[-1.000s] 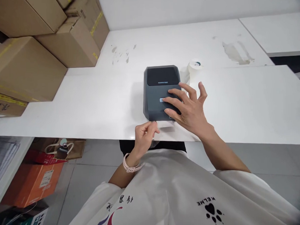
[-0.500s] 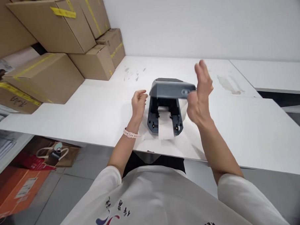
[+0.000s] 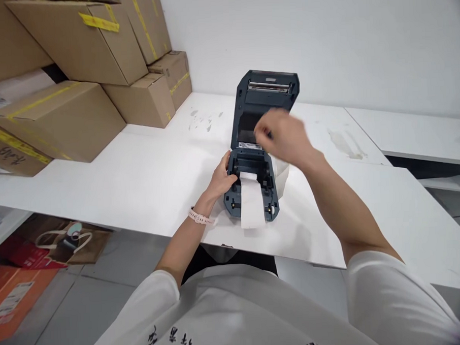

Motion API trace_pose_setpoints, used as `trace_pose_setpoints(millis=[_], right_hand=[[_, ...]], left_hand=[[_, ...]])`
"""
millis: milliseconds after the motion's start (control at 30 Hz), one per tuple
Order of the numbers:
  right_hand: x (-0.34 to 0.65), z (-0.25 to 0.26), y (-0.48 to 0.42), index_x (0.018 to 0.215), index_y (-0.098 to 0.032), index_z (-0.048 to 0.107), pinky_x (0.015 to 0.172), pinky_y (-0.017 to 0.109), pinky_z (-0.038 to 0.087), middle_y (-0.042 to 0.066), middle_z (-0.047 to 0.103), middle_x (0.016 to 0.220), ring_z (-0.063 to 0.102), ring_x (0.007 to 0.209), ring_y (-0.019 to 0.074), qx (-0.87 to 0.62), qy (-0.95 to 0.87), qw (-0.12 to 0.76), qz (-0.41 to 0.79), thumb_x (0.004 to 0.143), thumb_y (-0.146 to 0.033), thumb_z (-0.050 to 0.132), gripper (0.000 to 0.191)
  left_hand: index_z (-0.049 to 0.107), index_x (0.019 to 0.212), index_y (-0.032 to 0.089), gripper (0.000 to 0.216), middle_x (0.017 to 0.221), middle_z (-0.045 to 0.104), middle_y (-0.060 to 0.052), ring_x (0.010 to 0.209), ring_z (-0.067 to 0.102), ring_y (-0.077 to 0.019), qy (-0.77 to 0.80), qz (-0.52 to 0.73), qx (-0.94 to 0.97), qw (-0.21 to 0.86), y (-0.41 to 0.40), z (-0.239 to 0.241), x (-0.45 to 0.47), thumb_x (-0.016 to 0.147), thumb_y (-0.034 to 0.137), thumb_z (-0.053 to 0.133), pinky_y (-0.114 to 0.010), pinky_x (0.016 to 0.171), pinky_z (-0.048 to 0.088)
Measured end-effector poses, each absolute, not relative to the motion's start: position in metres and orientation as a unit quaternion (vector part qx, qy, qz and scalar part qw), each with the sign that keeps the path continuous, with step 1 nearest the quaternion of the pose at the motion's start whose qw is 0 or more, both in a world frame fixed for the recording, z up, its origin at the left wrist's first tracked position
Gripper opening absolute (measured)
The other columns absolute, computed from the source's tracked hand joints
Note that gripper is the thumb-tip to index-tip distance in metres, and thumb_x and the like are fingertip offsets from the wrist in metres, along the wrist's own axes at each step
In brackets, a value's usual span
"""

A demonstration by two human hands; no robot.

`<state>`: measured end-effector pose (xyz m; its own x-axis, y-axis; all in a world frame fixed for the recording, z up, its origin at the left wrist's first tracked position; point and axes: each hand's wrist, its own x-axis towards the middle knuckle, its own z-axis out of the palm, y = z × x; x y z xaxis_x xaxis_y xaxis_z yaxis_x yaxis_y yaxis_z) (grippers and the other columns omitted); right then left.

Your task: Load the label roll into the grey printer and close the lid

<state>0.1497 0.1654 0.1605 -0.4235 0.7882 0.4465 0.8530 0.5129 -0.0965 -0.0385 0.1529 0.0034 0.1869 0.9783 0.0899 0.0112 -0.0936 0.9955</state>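
Note:
A dark grey label printer (image 3: 253,192) sits on the white table (image 3: 138,176) with its lid (image 3: 267,97) swung fully up. A strip of white label paper (image 3: 251,204) runs out of its open bay over the front. My left hand (image 3: 222,179) rests on the printer's left side wall, fingers curled against it. My right hand (image 3: 284,137) hovers above the open bay in front of the lid, smeared by motion, fingers seemingly bunched. A white paper roll (image 3: 281,170) shows just behind the printer's right side.
Several cardboard boxes (image 3: 60,119) with yellow tape are stacked at the table's left and back left. A second white table (image 3: 414,129) adjoins at the right. Under the table lie a brown bag (image 3: 71,240) and an orange box (image 3: 14,299).
The printer's lid went from shut, to half raised, to fully upright. My right hand left the lid and came down over the bay; my left moved onto the printer's side.

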Motion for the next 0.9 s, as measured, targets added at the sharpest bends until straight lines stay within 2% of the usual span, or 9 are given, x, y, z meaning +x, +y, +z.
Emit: trace_pose_setpoints(millis=[67, 133, 267, 367, 500, 600, 700, 800, 900], right_hand=[[0.14, 0.14, 0.162, 0.096, -0.019, 0.073, 0.079, 0.038, 0.05, 0.01, 0.077, 0.106, 0.07, 0.1, 0.029, -0.466, -0.884, 0.023, 0.007, 0.093, -0.021, 0.053, 0.02], [0.129, 0.119, 0.167, 0.109, -0.017, 0.074, 0.079, 0.038, 0.049, 0.014, 0.077, 0.11, 0.071, 0.103, 0.0324, -0.439, -0.891, -0.098, 0.056, 0.088, -0.017, 0.06, 0.026], [0.125, 0.101, 0.176, 0.123, -0.015, 0.072, 0.078, 0.037, 0.052, 0.015, 0.078, 0.109, 0.072, 0.101, 0.0324, -0.397, -0.9, -0.139, 0.114, 0.081, -0.017, 0.066, 0.043], [0.164, 0.115, 0.164, 0.131, -0.023, 0.069, 0.081, 0.035, 0.055, 0.008, 0.077, 0.115, 0.072, 0.099, 0.0253, -0.353, -0.913, -0.038, 0.203, 0.087, -0.027, 0.066, 0.045], [0.259, 0.122, 0.129, 0.118, -0.03, 0.075, 0.093, 0.042, 0.055, 0.006, 0.075, 0.117, 0.07, 0.106, 0.0263, -0.331, -0.835, 0.259, 0.355, 0.085, -0.041, 0.075, 0.034], [0.314, 0.093, 0.112, 0.105, -0.032, 0.078, 0.104, 0.047, 0.05, 0.006, 0.075, 0.111, 0.068, 0.111, 0.028, -0.473, -0.742, 0.3, 0.369, 0.08, -0.043, 0.083, 0.029], [0.336, 0.05, 0.112, 0.101, -0.028, 0.077, 0.098, 0.048, 0.053, 0.008, 0.075, 0.113, 0.067, 0.102, 0.0278, -0.591, -0.637, 0.305, 0.39, 0.066, -0.051, 0.092, 0.044], [0.343, 0.021, 0.12, 0.108, -0.025, 0.076, 0.088, 0.045, 0.057, 0.01, 0.074, 0.121, 0.068, 0.093, 0.0246, -0.605, -0.597, 0.283, 0.445, 0.062, -0.055, 0.093, 0.058], [0.352, 0.014, 0.133, 0.115, -0.025, 0.073, 0.1, 0.045, 0.056, 0.011, 0.073, 0.125, 0.069, 0.111, 0.0274, -0.585, -0.589, 0.357, 0.428, 0.066, -0.053, 0.091, 0.06]], left_hand=[[0.024, 0.165, 0.021, 0.109, 0.169, 0.04, -0.012, 0.159, 0.033, -0.0318, 0.428, 0.471, 0.573, 0.517, 0.156, -0.001, -0.039, 0.064, 0.008, 0.061, -0.051, 0.131, 0.026], [0.023, 0.166, 0.023, 0.109, 0.167, 0.042, -0.011, 0.159, 0.034, -0.0312, 0.424, 0.471, 0.575, 0.518, 0.157, -0.003, -0.04, 0.064, 0.007, 0.059, -0.053, 0.13, 0.027], [0.017, 0.167, 0.026, 0.114, 0.169, 0.04, -0.011, 0.157, 0.037, -0.0303, 0.42, 0.473, 0.564, 0.531, 0.158, -0.003, -0.041, 0.062, 0.007, 0.058, -0.052, 0.13, 0.028], [0.016, 0.167, 0.027, 0.114, 0.171, 0.035, -0.011, 0.158, 0.035, -0.0295, 0.421, 0.474, 0.555, 0.539, 0.157, -0.003, -0.041, 0.063, 0.007, 0.059, -0.049, 0.131, 0.026], [0.021, 0.166, 0.029, 0.11, 0.172, 0.034, -0.009, 0.16, 0.03, -0.0311, 0.437, 0.472, 0.544, 0.539, 0.154, -0.002, -0.04, 0.066, 0.008, 0.061, -0.052, 0.131, 0.026], [0.023, 0.166, 0.028, 0.108, 0.171, 0.035, -0.01, 0.161, 0.029, -0.0316, 0.446, 0.474, 0.538, 0.536, 0.152, -0.001, -0.039, 0.066, 0.008, 0.06, -0.053, 0.13, 0.027], [0.024, 0.165, 0.026, 0.108, 0.17, 0.036, -0.012, 0.16, 0.029, -0.0317, 0.454, 0.477, 0.534, 0.531, 0.151, 0.001, -0.038, 0.065, 0.007, 0.059, -0.053, 0.13, 0.028], [0.026, 0.165, 0.027, 0.108, 0.169, 0.037, -0.011, 0.16, 0.03, -0.0311, 0.449, 0.485, 0.527, 0.534, 0.151, 0.002, -0.038, 0.064, 0.006, 0.06, -0.052, 0.131, 0.027], [0.027, 0.164, 0.026, 0.109, 0.169, 0.038, -0.011, 0.16, 0.031, -0.0311, 0.445, 0.488, 0.525, 0.537, 0.151, 0.003, -0.037, 0.063, 0.005, 0.06, -0.052, 0.131, 0.026]])
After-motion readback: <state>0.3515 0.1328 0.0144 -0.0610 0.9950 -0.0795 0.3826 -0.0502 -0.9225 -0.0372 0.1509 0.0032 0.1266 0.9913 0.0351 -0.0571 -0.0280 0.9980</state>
